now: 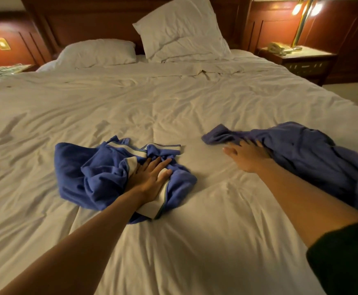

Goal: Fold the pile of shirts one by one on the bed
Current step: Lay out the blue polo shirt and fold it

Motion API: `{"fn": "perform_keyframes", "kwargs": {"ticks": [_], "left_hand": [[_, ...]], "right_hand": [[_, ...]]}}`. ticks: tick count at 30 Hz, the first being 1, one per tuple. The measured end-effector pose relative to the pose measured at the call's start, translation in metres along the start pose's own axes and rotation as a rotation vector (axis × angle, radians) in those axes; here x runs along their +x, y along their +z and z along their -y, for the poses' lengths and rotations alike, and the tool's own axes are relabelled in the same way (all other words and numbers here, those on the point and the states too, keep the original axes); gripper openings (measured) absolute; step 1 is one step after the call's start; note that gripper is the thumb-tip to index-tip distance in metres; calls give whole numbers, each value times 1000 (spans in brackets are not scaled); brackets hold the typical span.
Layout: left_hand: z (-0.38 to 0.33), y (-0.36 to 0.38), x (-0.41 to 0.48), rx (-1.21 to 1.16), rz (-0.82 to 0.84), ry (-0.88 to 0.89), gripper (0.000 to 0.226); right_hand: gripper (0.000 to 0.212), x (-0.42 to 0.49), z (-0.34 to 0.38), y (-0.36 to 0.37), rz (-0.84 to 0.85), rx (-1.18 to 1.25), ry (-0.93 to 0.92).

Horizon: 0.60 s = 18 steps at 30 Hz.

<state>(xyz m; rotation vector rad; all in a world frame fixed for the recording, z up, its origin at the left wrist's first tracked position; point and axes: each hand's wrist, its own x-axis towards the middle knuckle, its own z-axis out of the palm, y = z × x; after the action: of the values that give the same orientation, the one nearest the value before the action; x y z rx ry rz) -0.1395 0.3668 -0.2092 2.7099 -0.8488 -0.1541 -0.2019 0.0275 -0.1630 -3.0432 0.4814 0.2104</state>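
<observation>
Two blue shirts lie crumpled on the white bed (pixel 173 107). The left one, a blue shirt with white striped trim (pixel 84 173), sits bunched in the near middle. My left hand (pixel 150 177) rests flat on its white part, fingers straight. To the right lies a plain blue shirt (pixel 310 154), spread toward the bed's right edge with one sleeve pointing left. My right hand (pixel 246 155) lies on that sleeve with fingers stretched out; it is blurred.
Two white pillows (pixel 182 30) lean at the wooden headboard (pixel 92 20). A nightstand (pixel 301 60) with a phone and a lit lamp stands at the back right. Bare wrinkled duvet stretches between the shirts and the pillows.
</observation>
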Motion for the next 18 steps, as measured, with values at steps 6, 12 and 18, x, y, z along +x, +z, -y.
{"fn": "perform_keyframes", "kwargs": {"ticks": [6, 12, 18], "left_hand": [[6, 1, 7, 77, 63, 3, 85], [-21, -78, -22, -29, 114, 47, 43], [62, -162, -77, -23, 69, 9, 86]], "right_hand": [[81, -4, 9, 6, -7, 143, 177], [44, -56, 74, -13, -216, 314, -15], [88, -125, 194, -5, -21, 679, -515]]}}
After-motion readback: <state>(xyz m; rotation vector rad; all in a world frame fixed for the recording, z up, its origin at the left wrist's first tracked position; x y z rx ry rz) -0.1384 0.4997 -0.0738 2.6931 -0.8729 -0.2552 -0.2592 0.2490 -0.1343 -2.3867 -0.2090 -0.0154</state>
